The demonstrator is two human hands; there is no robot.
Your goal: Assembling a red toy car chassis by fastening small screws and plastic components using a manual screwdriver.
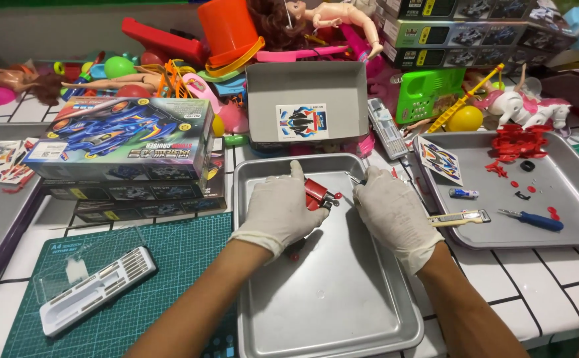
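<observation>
- Left hand (279, 211), in a white glove, was closed around a small red toy-car part (318, 194), held just above the far end of the middle metal tray (342, 311).
- Right hand (390, 213), also gloved, was curled narrow around a thin metal tool (355, 178); its tip sat just beside the red part. Whether tip and part touched could not be told.
- A small red round piece (337, 195) showed at the right edge of the part.
- Open grey cardboard box (307, 99) with a sticker sheet stood just beyond the tray.
- Right-hand tray (568, 229) held a blue-handled screwdriver (532, 219), a utility knife (460, 218) over its near-left rim, a small battery (463, 193) and red plastic bits (519, 143).
- Boxed toy-car kits (123, 142) were stacked to the left; a white bit holder (97, 289) lay on the green cutting mat (176, 265).
</observation>
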